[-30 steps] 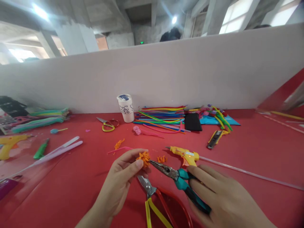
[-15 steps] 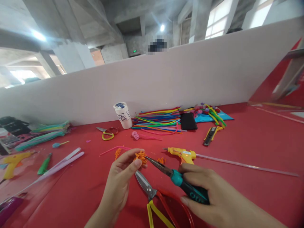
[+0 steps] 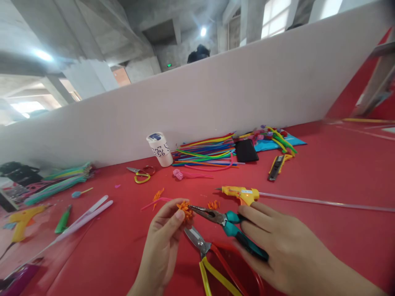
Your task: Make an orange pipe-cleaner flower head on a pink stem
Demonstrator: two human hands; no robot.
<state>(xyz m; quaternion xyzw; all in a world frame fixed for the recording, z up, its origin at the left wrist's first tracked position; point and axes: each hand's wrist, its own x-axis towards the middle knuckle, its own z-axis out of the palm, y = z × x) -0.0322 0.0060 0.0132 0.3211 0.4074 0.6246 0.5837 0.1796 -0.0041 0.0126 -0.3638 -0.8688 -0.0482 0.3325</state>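
Note:
Between the thumb and fingers of my left hand (image 3: 166, 232) is a small frilly orange flower-like piece (image 3: 184, 209). My right hand (image 3: 277, 238) holds long-nose pliers (image 3: 230, 224) with teal and black handles. Their tips touch the right side of the orange piece, and the handles are spread somewhat apart. Whether the tips grip it I cannot tell. Beneath my hands lie large scissors (image 3: 200, 246) with one red and one yellow handle. More orange bits (image 3: 159, 194) lie beyond my left hand, and another orange cluster (image 3: 213, 204) is behind the pliers.
A yellow glue gun (image 3: 240, 193) with a long clear glue stick lies beyond my right hand. Farther back are a white cup (image 3: 159, 150), coloured pipe cleaners (image 3: 206, 152), a black pouch (image 3: 246, 150), a utility knife (image 3: 276, 167) and small scissors (image 3: 142, 174). A white partition (image 3: 197, 98) borders the table.
The pliers' handles have spread apart and my right hand's fingers have loosened around them. The view has shifted slightly; the orange piece stays in my left hand.

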